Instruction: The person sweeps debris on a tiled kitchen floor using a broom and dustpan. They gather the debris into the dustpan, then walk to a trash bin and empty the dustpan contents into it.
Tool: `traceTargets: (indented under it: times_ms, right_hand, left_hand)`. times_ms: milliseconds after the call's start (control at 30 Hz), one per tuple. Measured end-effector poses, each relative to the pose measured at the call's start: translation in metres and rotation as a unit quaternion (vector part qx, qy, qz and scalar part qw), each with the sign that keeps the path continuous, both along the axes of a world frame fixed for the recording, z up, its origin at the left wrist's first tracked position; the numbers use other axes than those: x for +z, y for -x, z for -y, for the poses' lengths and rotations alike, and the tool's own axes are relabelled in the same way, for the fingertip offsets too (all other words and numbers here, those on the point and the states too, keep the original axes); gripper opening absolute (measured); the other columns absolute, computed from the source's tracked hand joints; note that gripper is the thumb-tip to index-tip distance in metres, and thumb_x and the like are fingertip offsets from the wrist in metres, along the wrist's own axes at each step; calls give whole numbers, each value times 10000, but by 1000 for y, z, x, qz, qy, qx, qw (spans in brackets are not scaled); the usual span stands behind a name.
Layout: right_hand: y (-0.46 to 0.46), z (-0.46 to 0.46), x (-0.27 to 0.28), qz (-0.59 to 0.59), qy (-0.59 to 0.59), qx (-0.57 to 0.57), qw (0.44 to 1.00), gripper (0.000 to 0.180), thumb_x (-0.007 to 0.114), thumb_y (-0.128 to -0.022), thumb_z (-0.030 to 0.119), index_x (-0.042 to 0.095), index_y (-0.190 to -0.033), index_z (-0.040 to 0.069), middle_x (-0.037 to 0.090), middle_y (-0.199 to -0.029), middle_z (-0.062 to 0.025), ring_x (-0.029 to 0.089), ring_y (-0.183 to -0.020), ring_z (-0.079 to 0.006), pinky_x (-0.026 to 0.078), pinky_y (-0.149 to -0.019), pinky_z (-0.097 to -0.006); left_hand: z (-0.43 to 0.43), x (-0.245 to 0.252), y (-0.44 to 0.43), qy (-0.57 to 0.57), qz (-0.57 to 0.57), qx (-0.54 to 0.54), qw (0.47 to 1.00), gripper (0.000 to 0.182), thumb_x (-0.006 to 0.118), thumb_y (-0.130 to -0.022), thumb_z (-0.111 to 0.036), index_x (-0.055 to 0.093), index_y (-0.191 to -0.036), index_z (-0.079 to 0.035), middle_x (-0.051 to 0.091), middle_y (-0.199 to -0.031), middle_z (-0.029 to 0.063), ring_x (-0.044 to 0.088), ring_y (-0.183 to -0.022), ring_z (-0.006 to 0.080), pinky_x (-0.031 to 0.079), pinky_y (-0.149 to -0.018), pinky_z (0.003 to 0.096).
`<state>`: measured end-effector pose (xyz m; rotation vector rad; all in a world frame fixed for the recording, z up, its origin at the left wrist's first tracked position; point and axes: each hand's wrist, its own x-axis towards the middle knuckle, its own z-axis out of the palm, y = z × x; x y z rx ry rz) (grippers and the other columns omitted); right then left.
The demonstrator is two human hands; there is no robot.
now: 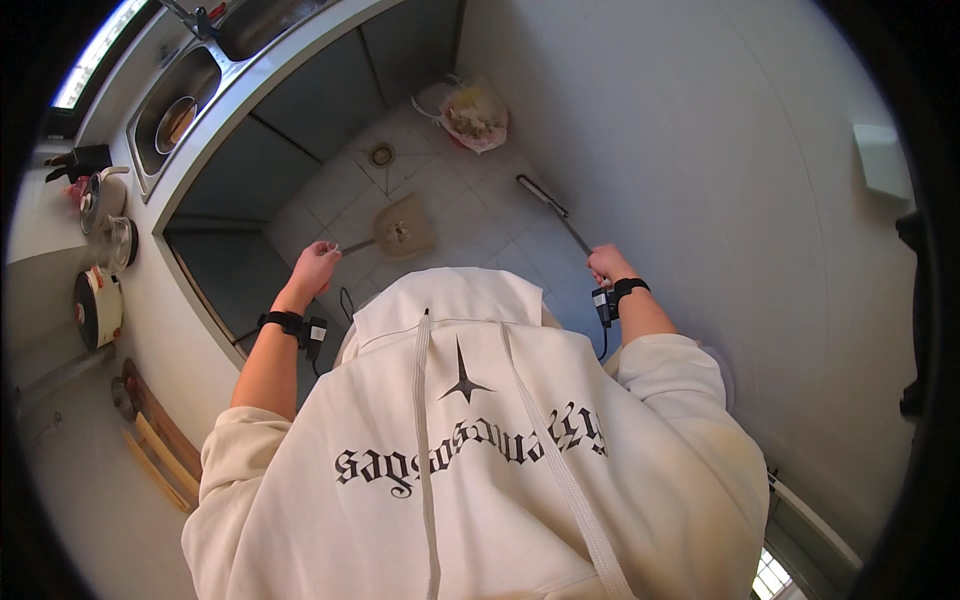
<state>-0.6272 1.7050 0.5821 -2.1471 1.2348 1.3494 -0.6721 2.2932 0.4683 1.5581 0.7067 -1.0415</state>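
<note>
My left hand (316,268) grips the handle of a beige dustpan (417,225), which is low over or on the tiled floor; I cannot tell whether it touches. A little debris (399,234) lies in its pan. In my right hand (611,264) is the handle of a broom (574,229). Its narrow dark-bristled head (541,195) reaches down near the foot of the right wall, apart from the dustpan. A black strap with a small device circles each of my wrists.
A plastic bag of rubbish (475,118) stands on the floor against the wall ahead. Near it is a round floor drain (381,155). On the left runs a counter (169,210) with a steel double sink (144,127), a pot (105,199) and a rice cooker (101,309). Dark cabinets (247,172) sit below.
</note>
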Motion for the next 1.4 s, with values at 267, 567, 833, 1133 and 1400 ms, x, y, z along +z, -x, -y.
traceTargets:
  times_ms: [267,567,833,1133,1400]
  right_hand:
    - [19,-2,-17,-25,91,-11,995,194,487,-842,54,615,-763,-68,617,-643,-192,590,-467,-285,455,-433,-391]
    - [11,-52,28,-7,29,73,997,183,489,-843,24,633,-839,-87,613,-634,-179,585,-454,-258,470,-437,-375]
    - [-11,-71,46,2,-8,83,997,167,467,-845,-10,609,-894,-84,582,-621,-163,544,-433,-244,434,-391,-378]
    - [14,-92,11,-1,-83,-13,996,491,426,-874,-1,475,-1362,22,495,-615,-66,437,-460,-173,376,-393,-335]
    - [-17,-139,3,8,-144,-38,989,114,445,-860,-10,499,-958,9,472,-603,-79,451,-449,-172,355,-372,-334]
  left_hand:
    - [-13,5,5,-20,-44,14,999,328,599,-910,-236,603,-1153,-17,501,-618,23,459,-394,142,335,-360,311]
    - [-21,16,-12,-5,-33,111,993,285,590,-931,-243,611,-1148,-59,444,-574,-18,401,-376,120,302,-349,299]
    - [-25,22,-17,31,15,131,991,295,586,-939,-241,609,-1133,-20,434,-547,-25,397,-357,116,293,-342,297]
    - [-16,7,-24,-5,40,48,998,342,577,-938,-275,603,-1162,-17,490,-617,17,423,-383,130,327,-363,304]
    - [-14,7,-34,-27,58,15,998,394,570,-924,-272,577,-1212,-3,543,-678,55,477,-427,151,382,-394,333]
